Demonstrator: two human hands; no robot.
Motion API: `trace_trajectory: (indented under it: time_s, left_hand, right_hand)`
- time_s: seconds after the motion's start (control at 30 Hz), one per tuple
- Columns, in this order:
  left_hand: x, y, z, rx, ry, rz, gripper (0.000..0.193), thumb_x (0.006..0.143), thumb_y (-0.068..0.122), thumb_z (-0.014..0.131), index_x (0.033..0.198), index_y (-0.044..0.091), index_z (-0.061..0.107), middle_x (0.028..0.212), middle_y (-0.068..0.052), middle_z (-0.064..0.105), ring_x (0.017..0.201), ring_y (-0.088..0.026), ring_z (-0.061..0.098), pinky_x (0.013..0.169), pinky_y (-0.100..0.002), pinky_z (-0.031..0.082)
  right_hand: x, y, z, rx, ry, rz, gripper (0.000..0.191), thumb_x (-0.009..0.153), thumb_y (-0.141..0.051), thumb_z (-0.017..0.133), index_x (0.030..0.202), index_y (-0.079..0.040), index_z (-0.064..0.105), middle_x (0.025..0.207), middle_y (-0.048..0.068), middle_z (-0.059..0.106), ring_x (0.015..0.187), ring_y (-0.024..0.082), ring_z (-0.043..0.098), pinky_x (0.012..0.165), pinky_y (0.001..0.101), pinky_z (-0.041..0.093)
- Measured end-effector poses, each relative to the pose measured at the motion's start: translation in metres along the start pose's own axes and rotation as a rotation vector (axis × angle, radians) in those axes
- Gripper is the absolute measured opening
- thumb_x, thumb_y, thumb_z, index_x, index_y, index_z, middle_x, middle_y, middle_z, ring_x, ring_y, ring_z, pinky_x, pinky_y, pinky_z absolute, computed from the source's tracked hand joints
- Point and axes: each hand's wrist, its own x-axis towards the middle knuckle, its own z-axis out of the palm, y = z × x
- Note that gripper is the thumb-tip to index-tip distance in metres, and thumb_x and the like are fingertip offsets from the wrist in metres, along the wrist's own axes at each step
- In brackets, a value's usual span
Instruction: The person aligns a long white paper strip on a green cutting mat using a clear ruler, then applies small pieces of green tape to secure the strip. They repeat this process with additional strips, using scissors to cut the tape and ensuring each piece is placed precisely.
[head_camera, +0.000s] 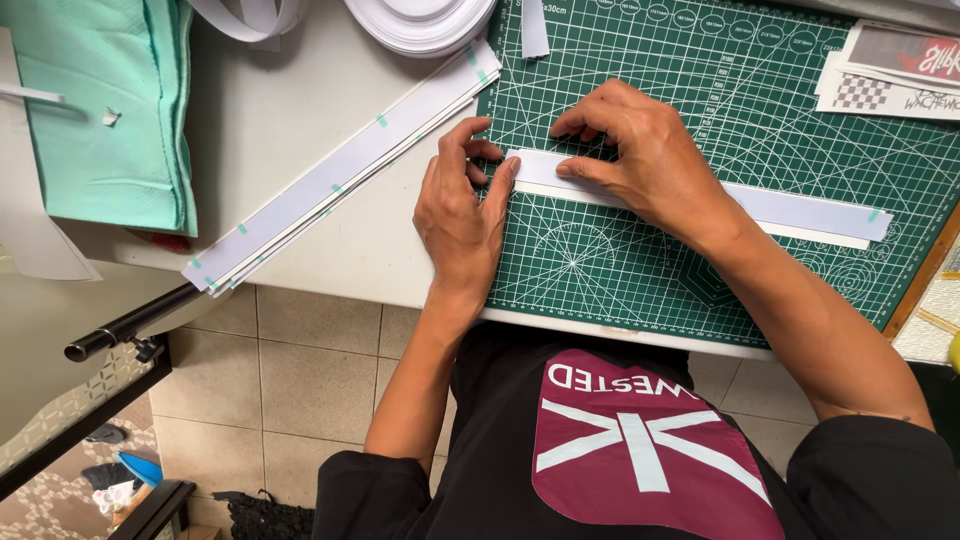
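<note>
Head view: left hand (462, 215) and right hand (640, 160) close together, both pressing flat on the left end of a long pale-grey strip (790, 212), thin and matte, small teal tape tab at its far right end. Fingertips pinch its edge; nothing lifted. Strip lies on a green gridded cutting mat (700, 290) under the hands. Left of the left hand: stack of similar strips (330, 185), angled. Beyond it, mint-green folded fabric (110, 110). Above: white tape roll (420, 22).
</note>
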Motion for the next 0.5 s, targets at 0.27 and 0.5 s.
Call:
trace_trajectory:
  time_s: [0.27, 0.5]
  left_hand:
    - [-0.002, -0.005, 0.003, 0.009, 0.001, 0.002, 0.039, 0.096, 0.015, 0.077, 0.13, 0.01, 0.059, 0.096, 0.002, 0.071, 0.08, -0.01, 0.061, 0.072, -0.027, 0.054]
    - [-0.004, -0.01, 0.007, 0.023, 0.007, 0.007, 0.04, 0.095, 0.017, 0.078, 0.13, 0.011, 0.059, 0.096, 0.003, 0.072, 0.08, -0.008, 0.063, 0.071, -0.025, 0.055]
  right_hand:
    - [-0.002, 0.006, 0.004, -0.011, -0.003, 0.013, 0.03, 0.085, -0.015, 0.085, 0.11, -0.005, 0.074, 0.105, 0.009, 0.07, 0.093, 0.02, 0.07, 0.083, 0.0316, 0.061]
    - [-0.004, 0.011, 0.009, -0.024, 0.016, -0.013, 0.03, 0.084, -0.016, 0.085, 0.11, -0.006, 0.074, 0.105, 0.009, 0.071, 0.093, 0.02, 0.071, 0.083, 0.0314, 0.062]
